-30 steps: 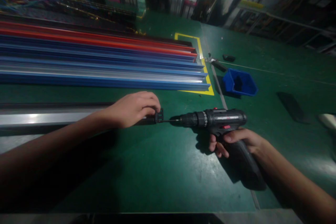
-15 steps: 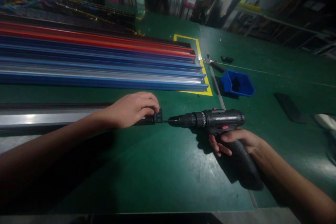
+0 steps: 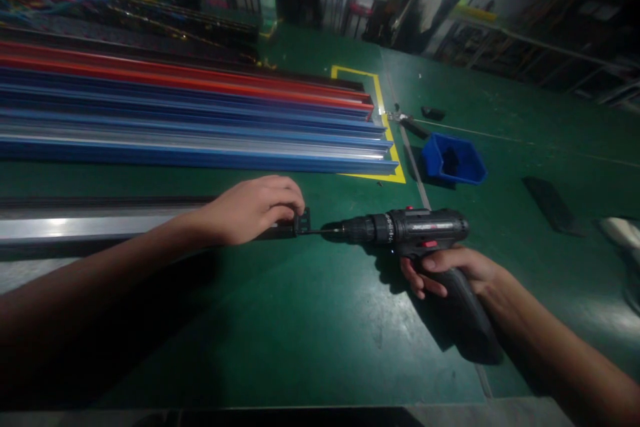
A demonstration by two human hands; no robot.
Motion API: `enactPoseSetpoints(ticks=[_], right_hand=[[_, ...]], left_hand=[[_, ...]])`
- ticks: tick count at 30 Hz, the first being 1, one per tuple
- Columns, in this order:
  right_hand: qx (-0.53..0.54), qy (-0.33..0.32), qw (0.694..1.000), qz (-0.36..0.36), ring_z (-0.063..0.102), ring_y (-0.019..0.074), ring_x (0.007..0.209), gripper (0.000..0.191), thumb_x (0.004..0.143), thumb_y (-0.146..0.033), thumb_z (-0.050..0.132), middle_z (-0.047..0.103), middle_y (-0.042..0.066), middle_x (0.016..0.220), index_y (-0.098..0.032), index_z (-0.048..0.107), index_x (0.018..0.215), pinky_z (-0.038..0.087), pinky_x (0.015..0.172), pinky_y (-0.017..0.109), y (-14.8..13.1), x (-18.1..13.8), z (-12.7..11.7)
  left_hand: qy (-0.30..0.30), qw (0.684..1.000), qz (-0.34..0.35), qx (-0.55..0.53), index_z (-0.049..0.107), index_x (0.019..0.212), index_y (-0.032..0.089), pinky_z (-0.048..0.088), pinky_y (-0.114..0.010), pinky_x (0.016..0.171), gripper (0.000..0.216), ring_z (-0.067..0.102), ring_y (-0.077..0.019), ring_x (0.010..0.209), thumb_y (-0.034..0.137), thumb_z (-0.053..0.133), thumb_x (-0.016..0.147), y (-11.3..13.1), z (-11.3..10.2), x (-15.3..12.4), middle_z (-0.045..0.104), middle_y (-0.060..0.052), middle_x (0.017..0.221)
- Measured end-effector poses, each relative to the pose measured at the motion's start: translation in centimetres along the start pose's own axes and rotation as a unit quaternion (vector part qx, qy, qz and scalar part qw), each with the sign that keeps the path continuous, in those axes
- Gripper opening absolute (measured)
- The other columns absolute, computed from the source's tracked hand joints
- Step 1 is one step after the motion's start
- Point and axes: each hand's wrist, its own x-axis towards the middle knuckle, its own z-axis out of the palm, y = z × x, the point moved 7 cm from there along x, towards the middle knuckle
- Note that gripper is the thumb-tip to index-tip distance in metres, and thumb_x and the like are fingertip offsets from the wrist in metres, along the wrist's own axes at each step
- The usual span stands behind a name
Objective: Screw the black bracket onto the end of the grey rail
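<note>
My left hand (image 3: 253, 208) is closed over the right end of a long grey metal rail (image 3: 75, 227) that lies across the green table, pressing it down beside a small black end piece (image 3: 301, 221). My right hand (image 3: 450, 267) grips the handle of a black cordless drill (image 3: 415, 230). The drill lies level, and its bit points left into the black end piece.
A stack of long blue, silver and red profiles (image 3: 190, 113) lies behind the rail. A blue plastic bin (image 3: 453, 159) stands at the right, with pliers (image 3: 407, 121) behind it. A dark flat piece (image 3: 550, 203) lies on the green table (image 3: 320, 320) at far right.
The drill's body has shifted very slightly; both hands keep their hold and the bit stays at the end piece.
</note>
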Motion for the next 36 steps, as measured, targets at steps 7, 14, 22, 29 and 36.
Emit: enactPoseSetpoints(ticks=[7, 14, 22, 29, 36], right_hand=[[-0.003, 0.005, 1.0, 0.009, 0.058, 0.0069, 0.056, 0.024, 0.093, -0.021, 0.062, 0.071, 0.01, 0.087, -0.003, 0.075, 0.101, 0.06, 0.077, 0.029, 0.05, 0.02, -0.01], [-0.001, 0.005, 1.0, 0.012, 0.057, 0.0071, 0.055, 0.024, 0.091, -0.025, 0.065, 0.07, 0.009, 0.086, -0.005, 0.075, 0.101, 0.06, 0.075, 0.028, 0.17, 0.01, -0.01], [-0.007, 0.003, 1.0, 0.011, 0.062, 0.0103, 0.059, 0.029, 0.091, -0.024, 0.064, 0.072, 0.013, 0.09, -0.003, 0.075, 0.106, 0.061, 0.078, 0.033, 0.11, 0.16, -0.15], [-0.005, -0.002, 1.0, 0.009, 0.064, 0.0098, 0.06, 0.03, 0.093, -0.026, 0.062, 0.073, 0.012, 0.091, -0.004, 0.075, 0.109, 0.06, 0.081, 0.032, 0.26, 0.06, -0.2], [-0.008, 0.008, 1.0, 0.012, 0.065, 0.0108, 0.061, 0.028, 0.091, -0.027, 0.065, 0.073, 0.012, 0.093, -0.007, 0.078, 0.107, 0.061, 0.082, 0.032, 0.17, 0.14, 0.02]], left_hand=[[-0.002, 1.0, 0.001, 0.002, 0.073, 0.103, 0.025, 0.043, -0.032, 0.099, 0.022, 0.061, -0.0192, 0.114, 0.031, 0.051, 0.101, -0.09, 0.03, 0.07, 0.067, -0.001, 0.119], [-0.002, 1.0, -0.001, 0.006, 0.073, 0.104, 0.026, 0.044, -0.032, 0.099, 0.023, 0.062, -0.0193, 0.113, 0.031, 0.051, 0.101, -0.11, 0.02, 0.03, 0.068, -0.001, 0.121], [-0.004, 1.0, 0.0, 0.01, 0.073, 0.104, 0.026, 0.044, -0.032, 0.099, 0.023, 0.062, -0.0195, 0.114, 0.032, 0.051, 0.102, -0.29, 0.2, -0.01, 0.068, -0.001, 0.121], [-0.008, 1.0, -0.003, 0.002, 0.072, 0.103, 0.026, 0.043, -0.033, 0.1, 0.022, 0.061, -0.0195, 0.114, 0.03, 0.051, 0.102, 0.06, 0.06, 0.02, 0.067, -0.001, 0.12], [-0.013, 1.0, -0.001, 0.008, 0.072, 0.105, 0.026, 0.044, -0.033, 0.1, 0.023, 0.061, -0.0194, 0.115, 0.03, 0.05, 0.103, -0.03, 0.13, -0.01, 0.067, -0.002, 0.122]])
